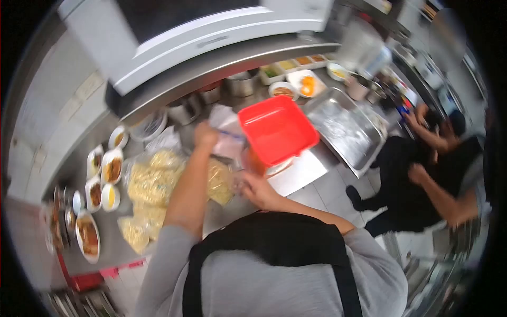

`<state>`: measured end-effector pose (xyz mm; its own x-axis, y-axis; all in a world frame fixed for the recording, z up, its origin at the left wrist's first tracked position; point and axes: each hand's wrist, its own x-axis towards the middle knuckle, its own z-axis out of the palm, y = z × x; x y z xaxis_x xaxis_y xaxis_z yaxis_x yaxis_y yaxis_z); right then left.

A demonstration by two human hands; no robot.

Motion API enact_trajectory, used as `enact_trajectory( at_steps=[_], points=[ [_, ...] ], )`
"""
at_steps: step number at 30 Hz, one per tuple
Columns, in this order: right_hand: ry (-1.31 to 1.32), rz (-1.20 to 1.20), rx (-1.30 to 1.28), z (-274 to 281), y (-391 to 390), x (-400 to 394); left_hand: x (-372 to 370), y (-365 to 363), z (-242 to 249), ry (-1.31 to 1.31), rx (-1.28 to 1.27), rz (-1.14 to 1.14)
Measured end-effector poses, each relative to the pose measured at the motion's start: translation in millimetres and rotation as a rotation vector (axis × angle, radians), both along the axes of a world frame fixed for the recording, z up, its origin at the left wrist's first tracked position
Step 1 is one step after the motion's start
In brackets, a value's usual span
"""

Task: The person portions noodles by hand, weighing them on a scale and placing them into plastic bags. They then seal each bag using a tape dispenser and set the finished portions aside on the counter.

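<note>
My left hand [206,136] reaches over the counter beside a pale pink-and-white plastic package [228,138]; its fingers are smeared by motion. Closer to my body, my right hand [257,191] has its fingers curled in at the edge of a clear bag of yellow noodles [219,182]; I cannot tell what they hold. More bagged noodles [153,182] lie in a heap left of my left forearm. A red plastic tub [278,129] sits just beyond my right hand, with an orange container [254,162] partly hidden under its near side.
Small white bowls of food [112,165] and an oval dish [87,236] stand at the left. Right of the tub is a steel pan [346,127]. Food trays [288,66] line the back below a steel shelf [222,55]. Co-workers in dark clothes [406,179] are at the right.
</note>
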<state>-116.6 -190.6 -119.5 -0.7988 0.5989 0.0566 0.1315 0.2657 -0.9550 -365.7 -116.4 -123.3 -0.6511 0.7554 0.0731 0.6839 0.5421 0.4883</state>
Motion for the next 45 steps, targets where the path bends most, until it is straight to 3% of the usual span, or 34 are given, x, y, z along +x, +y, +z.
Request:
enact_trajectory(
  at_steps=[2, 3, 4, 6, 7, 9, 11, 13, 14, 17, 19, 20, 22, 24, 27, 30, 33, 38, 41, 42, 45],
  points=[
    [0.051, 0.025, 0.225, 1, -5, 13, 8, -25, 46, 0.076, 0.187, 0.081],
    [0.062, 0.045, 0.342, 2, -5, 20, 6, -41, 56, 0.027, 0.443, -0.011],
    [0.024, 0.075, 0.183, 11, -6, 30, 21, -64, 85, -0.002, 0.606, -0.051],
    [-0.026, 0.163, -0.146, 35, -14, 42, 53, -122, 141, -0.190, 0.692, -0.215],
    [0.138, 0.097, -0.169, 38, -19, 42, 65, -148, 154, -0.282, 0.740, -0.276],
    [0.474, -0.019, -0.216, 39, -31, 34, 74, -189, 154, -0.512, 0.779, -0.231],
    [0.535, 0.051, -0.283, 59, -38, 31, 90, -216, 147, -0.661, 0.697, -0.256],
    [0.394, 0.170, -0.286, 92, -48, 39, 100, -234, 137, -0.897, 0.584, -0.302],
    [0.405, 0.146, -0.142, 94, -52, 39, 103, -239, 125, -1.059, 0.508, -0.341],
    [0.239, 0.038, -0.251, 74, -53, 48, 120, -242, 112, -1.389, 0.409, -0.449],
    [0.362, -0.124, -0.406, 70, -48, 67, 133, -238, 102, -1.498, 0.432, -0.515],
    [0.288, -0.271, -0.647, 76, -46, 79, 140, -232, 96, -1.522, 0.467, -0.540],
    [0.570, -0.406, -0.822, 68, -39, 94, 159, -215, 96, -1.648, 0.547, -0.716],
    [0.784, -0.428, -0.845, 74, -35, 105, 182, -207, 65, -1.912, 0.618, -0.710],
    [0.838, -0.467, -0.804, 65, -27, 118, 244, -186, 49, -1.737, 0.775, -0.602],
    [0.753, -0.407, -0.755, 48, -17, 151, 279, -156, 56, -1.809, 0.805, -0.285],
    [0.514, -0.417, -0.654, 46, 1, 213, 294, -132, 52, -1.414, 0.977, -0.134],
    [0.004, -0.229, -0.081, 32, 72, 345, 303, -115, 81, -0.546, 0.617, -0.461],
    [-0.137, 0.151, 0.067, 87, 74, 374, 328, -86, 68, -0.575, 0.466, -0.561],
    [-0.111, 0.259, 0.237, 104, 74, 377, 339, -77, 61, -0.569, 0.443, -0.626],
    [-0.143, 0.315, 0.337, 143, 79, 373, 377, -58, 57, -0.906, 0.197, -0.711]
  ],
)
